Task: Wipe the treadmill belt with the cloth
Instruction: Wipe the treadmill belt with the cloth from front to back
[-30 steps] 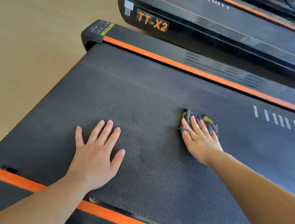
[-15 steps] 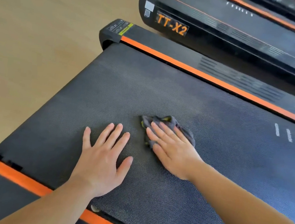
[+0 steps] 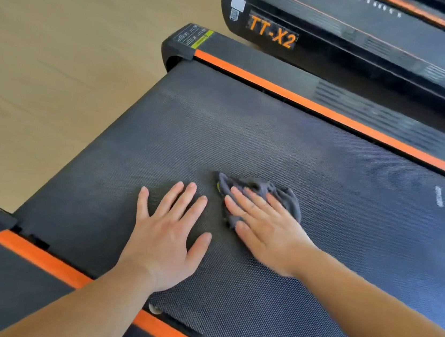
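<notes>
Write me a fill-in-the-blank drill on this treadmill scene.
The right hand presses a grey ____ onto the treadmill belt.
The left hand lies flat on the belt, holding ____.
The stripe along the belt's far edge is ____.
The label on the neighbouring treadmill reads TT-____.
Missing: cloth; nothing; orange; X2.

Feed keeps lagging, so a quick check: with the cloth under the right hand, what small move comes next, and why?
Probably slide the cloth to the right, toward the white marks. The right hand presses it flat on the belt, almost against the left hand, which rests open on the belt and blocks a longer stroke that way.
</notes>
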### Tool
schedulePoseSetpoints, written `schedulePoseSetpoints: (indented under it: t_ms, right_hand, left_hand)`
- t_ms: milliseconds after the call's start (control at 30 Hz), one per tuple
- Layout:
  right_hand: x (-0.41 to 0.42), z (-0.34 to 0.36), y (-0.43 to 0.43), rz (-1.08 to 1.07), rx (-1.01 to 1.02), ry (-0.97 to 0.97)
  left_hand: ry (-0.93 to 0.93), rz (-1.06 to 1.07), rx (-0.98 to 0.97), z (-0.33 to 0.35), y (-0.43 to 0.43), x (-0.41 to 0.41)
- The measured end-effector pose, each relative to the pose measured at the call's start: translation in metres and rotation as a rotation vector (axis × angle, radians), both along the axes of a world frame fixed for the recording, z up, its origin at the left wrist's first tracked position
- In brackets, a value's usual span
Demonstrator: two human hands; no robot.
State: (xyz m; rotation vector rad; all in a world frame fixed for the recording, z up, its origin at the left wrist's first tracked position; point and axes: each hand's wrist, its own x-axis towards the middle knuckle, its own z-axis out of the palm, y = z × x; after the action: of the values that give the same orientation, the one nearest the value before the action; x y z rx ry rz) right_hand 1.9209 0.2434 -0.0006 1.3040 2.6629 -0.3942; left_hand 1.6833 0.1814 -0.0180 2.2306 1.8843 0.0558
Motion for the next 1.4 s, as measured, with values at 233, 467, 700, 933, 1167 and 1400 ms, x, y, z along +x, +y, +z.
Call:
schedulePoseSetpoints:
  t_ms: [233, 467, 700, 933, 1167, 1400]
  right_hand:
    - [0.027, -0.002, 0.055, -0.666, 0.012, -0.123]
    - [0.002, 0.010, -0.072, -0.062, -0.119, 0.067]
    - [0.082, 0.002, -0.008, -0.798, -0.008, -0.208]
    - [-0.013, 0.002, -0.144, -0.134, -0.069, -0.064]
    - [0.075, 0.028, -0.100, -0.324, -0.175, -0.301]
    - [0.049, 0.007, -0.054, -0.950, -0.094, -0.128]
  left_hand:
    - [-0.032, -0.003, 0.023, -0.002, -0.001, -0.003]
    - [-0.023, -0.006, 0.018, -0.003, -0.001, -0.003]
    - [-0.049, -0.003, 0.038, -0.003, -0.001, -0.004]
    - [-0.023, 0.020, 0.059, -0.004, -0.002, -0.001]
    - [-0.043, 0.007, 0.061, -0.003, -0.002, -0.001]
    - [-0.048, 0.003, 0.068, -0.006, -0.001, -0.002]
